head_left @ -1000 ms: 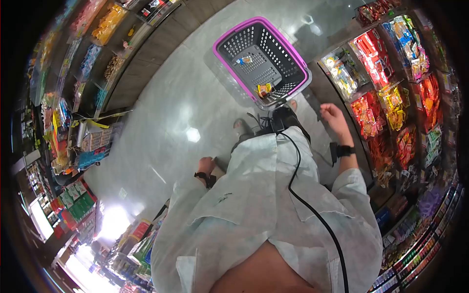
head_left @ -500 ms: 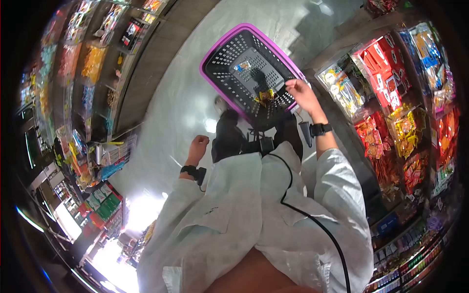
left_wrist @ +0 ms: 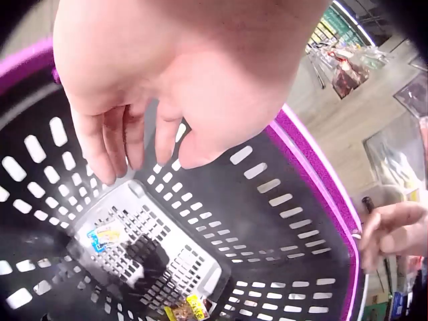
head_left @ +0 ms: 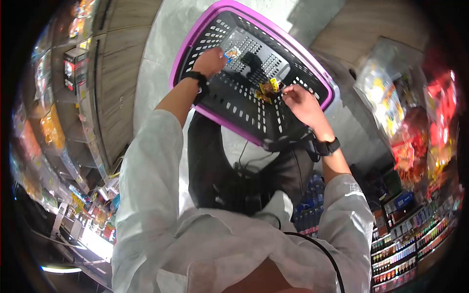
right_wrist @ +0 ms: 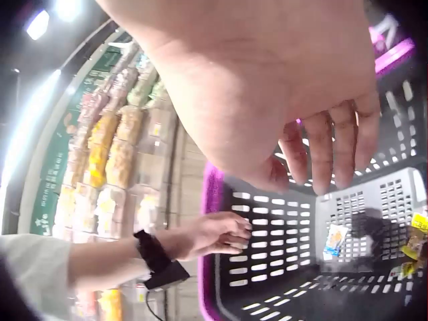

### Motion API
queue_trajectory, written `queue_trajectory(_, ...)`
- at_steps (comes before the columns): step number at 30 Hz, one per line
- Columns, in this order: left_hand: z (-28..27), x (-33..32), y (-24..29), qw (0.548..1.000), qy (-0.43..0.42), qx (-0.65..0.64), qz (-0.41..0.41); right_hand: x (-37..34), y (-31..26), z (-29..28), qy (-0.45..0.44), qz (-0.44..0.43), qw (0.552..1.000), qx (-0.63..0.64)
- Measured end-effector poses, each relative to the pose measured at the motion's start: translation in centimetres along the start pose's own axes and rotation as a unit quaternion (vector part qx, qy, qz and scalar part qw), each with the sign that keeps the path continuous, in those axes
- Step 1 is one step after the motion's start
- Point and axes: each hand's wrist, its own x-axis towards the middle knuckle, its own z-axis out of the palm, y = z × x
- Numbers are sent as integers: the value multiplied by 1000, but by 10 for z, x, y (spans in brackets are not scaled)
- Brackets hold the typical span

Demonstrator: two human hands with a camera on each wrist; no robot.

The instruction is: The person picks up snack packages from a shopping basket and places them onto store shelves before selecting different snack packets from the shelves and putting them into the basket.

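Note:
A black perforated shopping basket (head_left: 220, 93) with a purple rim stands on the floor before the person's legs. My left hand (head_left: 210, 62) hangs over its left part, fingers loosely bent, with nothing in them in the left wrist view. Below it on the basket floor lies a small blue-and-white snack packet (right_wrist: 334, 241). Over the right part is my right hand (head_left: 304, 105), its fingers also bent and holding nothing. Yellow-and-brown snack packets (head_left: 267, 89) lie in the basket, nearest to the right fingertips in the head view.
Shelves with packaged snacks (head_left: 51, 127) run along the left. On the right hang red and yellow snack bags (head_left: 408, 151), with rows of small bottles (head_left: 410, 249) lower down. Shrink-wrapped bottles (head_left: 309, 207) stand beside the right leg. A black cable (head_left: 317, 246) crosses the shirt.
The person has bent down, so the basket appears larger and closer. My left hand has moved from beside the body to over the basket; the right has come from the right side to over it.

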Motion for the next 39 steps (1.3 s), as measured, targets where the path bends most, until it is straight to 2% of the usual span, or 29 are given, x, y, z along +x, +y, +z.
queue_trajectory(1,14,24,2,1000,13,4,12,31,-2,8,30,14,998,-59)
queue_trajectory(2,28,47,2,999,26,11,26,64,-1,13,22,58,993,-100)
queue_trajectory(3,43,64,4,998,36,19,38,103,21,26,16,96,988,-120)
queue_trajectory(4,54,80,12,1000,2,12,-12,140,49,42,7,135,981,-141)
queue_trajectory(6,105,123,-21,1000,-19,-5,-8,193,96,68,-20,204,965,-164)
queue_trajectory(8,153,161,-53,997,66,36,0,232,154,95,-27,169,966,-193)
queue_trajectory(9,167,175,-65,998,53,22,-10,244,172,102,-36,184,970,-157)
queue_trajectory(10,175,187,-73,999,5,9,-38,254,198,112,-19,169,973,-154)
queue_trajectory(11,185,195,-81,999,12,12,-51,262,223,121,-3,151,977,-150)
queue_trajectory(12,196,204,-91,998,20,16,-64,268,234,128,15,132,980,-146)
queue_trajectory(13,214,216,-108,997,42,29,-64,272,246,130,-1,162,976,-144)
queue_trajectory(14,231,228,-127,995,62,57,-45,272,258,136,4,148,974,-172)
queue_trajectory(16,223,221,-116,994,40,34,-92,269,286,147,11,119,966,-227)
queue_trajectory(20,255,217,-130,988,75,101,-90,263,301,167,47,139,934,-325)
queue_trajectory(21,263,214,-135,987,90,102,-82,260,299,169,59,110,951,-282)
queue_trajectory(23,274,216,-141,984,103,121,-84,266,304,185,78,190,966,-155)
queue_trajectory(25,288,223,-160,995,14,58,-79,269,301,197,133,212,968,-20)
queue_trajectory(27,311,217,-177,998,17,34,-47,271,291,206,180,216,955,92)
queue_trajectory(29,320,201,-163,998,38,22,-46,276,287,214,181,238,949,96)
queue_trajectory(32,348,180,-155,990,87,66,84,276,299,209,166,254,951,51)
queue_trajectory(34,353,152,-119,983,37,66,165,279,326,215,138,242,960,-21)
queue_trajectory(36,378,131,-94,986,-23,47,158,271,317,211,132,171,975,-47)
queue_trajectory(37,398,122,-90,981,-99,83,147,273,329,215,107,145,977,-117)
queue_trajectory(39,437,101,-89,950,-246,151,121,267,326,213,82,113,975,-175)
